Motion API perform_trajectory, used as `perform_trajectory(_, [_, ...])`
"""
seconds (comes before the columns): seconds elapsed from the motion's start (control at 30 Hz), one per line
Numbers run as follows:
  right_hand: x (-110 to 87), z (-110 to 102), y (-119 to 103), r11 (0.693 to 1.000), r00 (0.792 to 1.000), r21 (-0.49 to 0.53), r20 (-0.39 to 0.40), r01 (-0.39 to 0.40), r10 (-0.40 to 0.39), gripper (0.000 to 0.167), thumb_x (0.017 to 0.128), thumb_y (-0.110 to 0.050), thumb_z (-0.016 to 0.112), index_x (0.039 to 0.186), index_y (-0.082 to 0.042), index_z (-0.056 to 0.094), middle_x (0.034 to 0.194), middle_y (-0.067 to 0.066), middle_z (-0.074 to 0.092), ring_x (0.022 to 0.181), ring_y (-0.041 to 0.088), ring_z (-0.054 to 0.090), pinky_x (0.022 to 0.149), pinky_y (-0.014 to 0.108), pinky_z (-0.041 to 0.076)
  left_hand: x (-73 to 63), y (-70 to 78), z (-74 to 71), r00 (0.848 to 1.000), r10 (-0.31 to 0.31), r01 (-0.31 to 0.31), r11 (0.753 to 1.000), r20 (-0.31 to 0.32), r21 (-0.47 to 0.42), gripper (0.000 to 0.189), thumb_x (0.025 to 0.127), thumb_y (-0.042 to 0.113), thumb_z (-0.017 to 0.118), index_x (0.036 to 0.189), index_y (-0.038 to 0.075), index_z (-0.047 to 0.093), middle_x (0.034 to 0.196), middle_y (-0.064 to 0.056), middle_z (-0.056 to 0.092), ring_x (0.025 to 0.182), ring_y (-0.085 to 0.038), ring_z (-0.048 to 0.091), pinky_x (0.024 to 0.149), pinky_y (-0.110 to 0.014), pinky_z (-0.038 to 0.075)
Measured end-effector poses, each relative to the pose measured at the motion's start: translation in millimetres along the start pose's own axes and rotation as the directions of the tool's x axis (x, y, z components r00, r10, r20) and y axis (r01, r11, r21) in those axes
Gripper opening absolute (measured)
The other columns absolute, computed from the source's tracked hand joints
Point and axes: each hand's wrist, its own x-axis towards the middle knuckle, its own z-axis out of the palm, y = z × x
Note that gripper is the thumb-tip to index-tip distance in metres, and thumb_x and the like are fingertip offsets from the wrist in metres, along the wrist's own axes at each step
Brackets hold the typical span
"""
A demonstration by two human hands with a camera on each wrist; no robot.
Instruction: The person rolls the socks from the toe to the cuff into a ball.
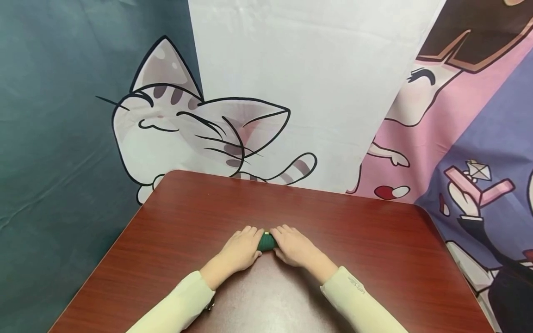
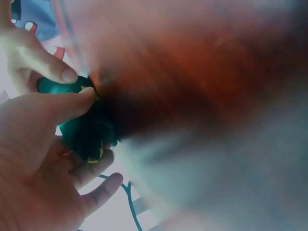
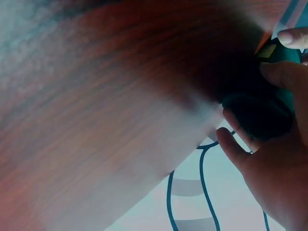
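Observation:
A small dark green roll (image 1: 266,242), soft-looking and finely ribbed, lies low over the middle of the table between both hands. My left hand (image 1: 241,249) grips its left end, and my right hand (image 1: 294,247) grips the right end. In the left wrist view, the left thumb presses on the green roll (image 2: 79,127), which shows thin yellow marks at its edges. A dark rounded end of the roll (image 3: 260,115) faces the right wrist view, with a yellow patch near the right thumb. Its far side is hidden by the fingers.
The reddish-brown wooden table (image 1: 233,199) has rounded far corners. Behind it hangs a printed cloth backdrop (image 1: 325,83) with a cartoon cat and other figures. Pale sleeves (image 1: 179,300) cover both forearms.

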Motion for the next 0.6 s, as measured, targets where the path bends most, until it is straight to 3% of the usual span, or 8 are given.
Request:
perform_trajectory(0.17, [-5.2,-5,-2,0.999,1.000,0.040,0.004,-0.007,0.007,0.033,0.088,-0.024,0.075,0.114,-0.008,0.061,0.101,0.002,0.060,0.095,0.022,0.058,0.082,0.040,0.052,-2.8,3.7,-4.0,0.999,0.014,-0.013,1.000,-0.043,0.010,0.043,0.089,0.032,0.078,0.119,0.009,0.059,0.111,-0.005,0.068,0.106,-0.023,0.059,0.087,-0.041,0.051])
perform_trajectory(0.33, [-6.6,-7,-1,0.991,0.996,0.129,0.076,-0.044,0.034,0.036,0.095,-0.031,0.070,0.119,-0.005,0.064,0.104,0.003,0.057,0.095,0.020,0.053,0.083,0.038,0.050,-2.1,3.4,-9.7,0.998,0.043,-0.043,0.999,-0.044,0.020,0.032,0.089,0.029,0.077,0.111,0.009,0.065,0.106,-0.004,0.068,0.101,-0.022,0.057,0.082,-0.040,0.051])
perform_trajectory(0.6, [-4.4,-10,0,0.956,0.984,0.259,0.150,-0.135,0.098,0.036,0.102,-0.029,0.062,0.122,0.001,0.064,0.111,0.009,0.058,0.101,0.022,0.053,0.085,0.039,0.047,7.2,-2.3,-15.7,0.997,0.028,-0.024,0.998,0.066,-0.053,0.028,0.095,0.029,0.070,0.116,0.009,0.069,0.111,-0.004,0.066,0.105,-0.022,0.055,0.084,-0.041,0.051])
